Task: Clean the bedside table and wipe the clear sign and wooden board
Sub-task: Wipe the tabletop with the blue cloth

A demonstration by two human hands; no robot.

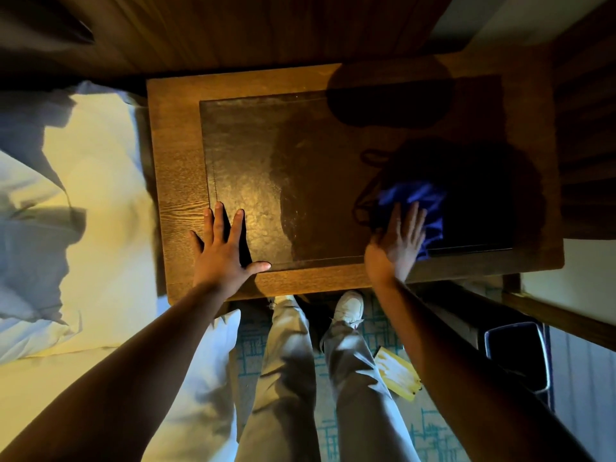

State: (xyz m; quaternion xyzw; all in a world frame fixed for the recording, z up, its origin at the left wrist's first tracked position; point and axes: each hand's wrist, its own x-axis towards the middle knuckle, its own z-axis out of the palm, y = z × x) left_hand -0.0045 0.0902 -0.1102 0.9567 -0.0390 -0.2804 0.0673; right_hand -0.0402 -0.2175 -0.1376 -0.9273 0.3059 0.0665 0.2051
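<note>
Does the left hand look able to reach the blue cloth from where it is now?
Probably yes. The left hand lies flat on the table's dark inset panel, and nothing stands between it and the blue cloth. But the right hand already presses on that cloth, so it would have to share or give way.

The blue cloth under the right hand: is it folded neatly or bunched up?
Bunched up. The blue cloth shows uneven folds and ragged edges around the flat fingers of the right hand.
</note>
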